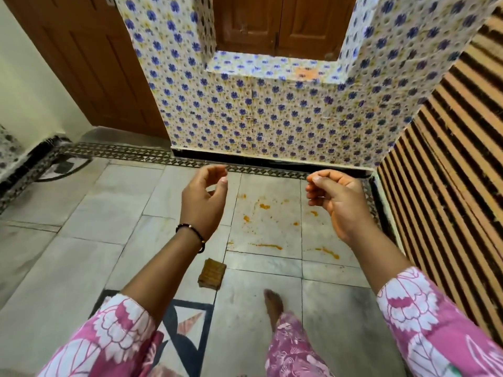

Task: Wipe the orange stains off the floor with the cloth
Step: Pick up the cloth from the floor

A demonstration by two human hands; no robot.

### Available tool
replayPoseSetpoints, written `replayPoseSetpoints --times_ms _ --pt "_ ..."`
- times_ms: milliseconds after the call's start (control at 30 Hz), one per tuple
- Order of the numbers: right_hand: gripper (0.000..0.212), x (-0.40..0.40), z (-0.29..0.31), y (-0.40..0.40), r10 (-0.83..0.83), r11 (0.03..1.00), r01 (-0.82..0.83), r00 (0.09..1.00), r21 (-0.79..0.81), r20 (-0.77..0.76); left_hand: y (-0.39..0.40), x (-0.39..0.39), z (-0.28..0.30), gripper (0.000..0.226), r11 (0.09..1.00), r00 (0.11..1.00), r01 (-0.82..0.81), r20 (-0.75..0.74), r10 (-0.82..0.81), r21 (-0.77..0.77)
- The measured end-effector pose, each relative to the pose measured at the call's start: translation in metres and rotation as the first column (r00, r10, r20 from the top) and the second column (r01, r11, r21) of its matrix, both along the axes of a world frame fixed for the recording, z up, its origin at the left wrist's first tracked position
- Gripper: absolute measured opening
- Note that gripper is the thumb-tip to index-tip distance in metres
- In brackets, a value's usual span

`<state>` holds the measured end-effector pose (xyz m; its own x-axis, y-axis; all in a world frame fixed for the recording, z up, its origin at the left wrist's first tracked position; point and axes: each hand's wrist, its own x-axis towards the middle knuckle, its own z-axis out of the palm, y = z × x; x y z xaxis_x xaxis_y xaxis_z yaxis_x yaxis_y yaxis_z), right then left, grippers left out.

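Orange stains, marble floor, floral wall

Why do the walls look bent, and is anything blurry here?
Head view: the wide-angle lens bows the flowered wall and slatted panel outward; edges smear, especially the sleeves. Light is soft and even, without hard shadows or glare. The orange stains and folded cloth stay fairly sharp.

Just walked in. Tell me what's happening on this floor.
A person stands on the marble floor with both arms raised. The left hand and right hand hold nothing, their fingers loosely curled. Orange stains are spattered across the tiles ahead, near the flowered wall. A folded brown cloth lies on the floor below the left wrist, untouched. Wiping has not begun.
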<state>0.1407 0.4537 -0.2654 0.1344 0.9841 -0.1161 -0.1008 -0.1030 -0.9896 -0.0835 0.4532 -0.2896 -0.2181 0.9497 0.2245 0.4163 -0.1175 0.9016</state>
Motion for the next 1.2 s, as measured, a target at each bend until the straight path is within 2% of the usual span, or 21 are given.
replayPoseSetpoints --times_ms 267,500,600,700,800,933,967,1000,1100,1167,1200 --pt "0.017 0.009 -0.058 0.155 0.098 0.976 -0.092 0.995 -0.200 0.021 0.114 0.010 -0.068 0.020 0.974 0.993 -0.117 -0.005 0.119 -0.194" --pt "0.017 -0.015 -0.168 0.245 0.202 0.905 -0.181 0.979 -0.384 0.014 0.168 -0.021 -0.176 0.018 0.893 0.969 -0.243 -0.055 0.240 -0.379" --pt "0.019 -0.029 -0.244 0.261 0.182 0.869 -0.163 0.983 -0.467 -0.005 0.181 -0.040 -0.249 0.018 0.860 0.969 -0.247 -0.099 0.226 -0.447" --pt "0.021 -0.047 -0.356 0.269 0.175 0.833 -0.131 0.984 -0.537 0.032 0.194 -0.064 -0.356 0.019 0.821 0.971 -0.234 -0.165 0.172 -0.521" --pt "0.022 -0.069 -0.468 0.261 0.219 0.789 -0.119 0.971 -0.602 0.096 0.198 -0.089 -0.462 0.019 0.766 0.966 -0.253 -0.199 0.166 -0.590" --pt "0.011 -0.108 -0.621 0.219 0.341 0.728 -0.147 0.925 -0.670 0.168 0.190 -0.119 -0.592 0.018 0.721 0.955 -0.292 -0.227 0.190 -0.629" --pt "0.006 -0.122 -0.658 0.204 0.402 0.707 -0.173 0.896 -0.685 0.189 0.186 -0.127 -0.626 0.018 0.719 0.954 -0.296 -0.235 0.188 -0.629" --pt "0.014 -0.136 -0.690 0.188 0.489 0.690 -0.210 0.841 -0.693 0.232 0.182 -0.134 -0.654 0.018 0.719 0.952 -0.302 -0.242 0.189 -0.626" --pt "0.066 -0.192 -0.765 0.152 0.717 0.693 -0.473 0.530 -0.544 0.452 0.181 -0.156 -0.736 0.030 0.761 0.947 -0.301 -0.277 0.165 -0.575" --pt "0.077 -0.233 -0.812 0.135 0.702 0.649 -0.655 0.320 -0.387 0.636 0.187 -0.169 -0.781 0.038 0.808 0.947 -0.270 -0.298 0.123 -0.524" --pt "0.080 -0.253 -0.833 0.131 0.655 0.640 -0.692 0.265 -0.333 0.708 0.192 -0.175 -0.799 0.037 0.839 0.944 -0.243 -0.320 0.087 -0.488"
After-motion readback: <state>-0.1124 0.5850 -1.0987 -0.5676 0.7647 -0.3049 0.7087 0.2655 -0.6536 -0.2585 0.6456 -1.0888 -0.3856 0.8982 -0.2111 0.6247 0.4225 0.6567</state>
